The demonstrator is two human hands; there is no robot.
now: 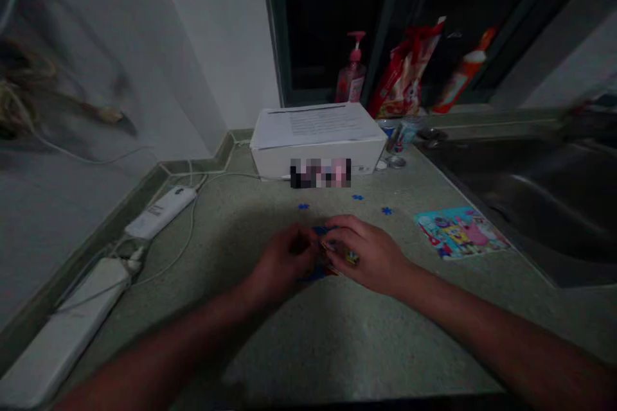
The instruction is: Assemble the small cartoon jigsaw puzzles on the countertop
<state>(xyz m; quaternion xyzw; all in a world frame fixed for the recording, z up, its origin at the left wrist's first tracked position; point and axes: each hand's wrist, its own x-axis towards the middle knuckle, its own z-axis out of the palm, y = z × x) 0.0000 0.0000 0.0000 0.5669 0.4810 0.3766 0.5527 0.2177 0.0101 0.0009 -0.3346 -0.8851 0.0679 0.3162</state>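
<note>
My left hand [284,260] and my right hand [366,253] meet low in the middle of a speckled green countertop [337,340]. Between them lies a small cluster of colourful jigsaw-like pieces [337,257], partly hidden by my fingers. A yellow-and-blue piece [351,258] shows beside my right fingers. Blue pieces [315,275] peek out under my hands. Farther ahead, several small blue pieces [357,197] lie loose on the counter. To the right lies a cartoon picture card [460,232]. The dim light hides what my fingers grip.
A white box [315,160] with a paper on top stands at the back, with a pink soap pump bottle [353,70], red snack bag [402,74] and cans [400,135] behind it. A steel sink [525,205] lies right. White power strips [62,334] and cables run along the left wall.
</note>
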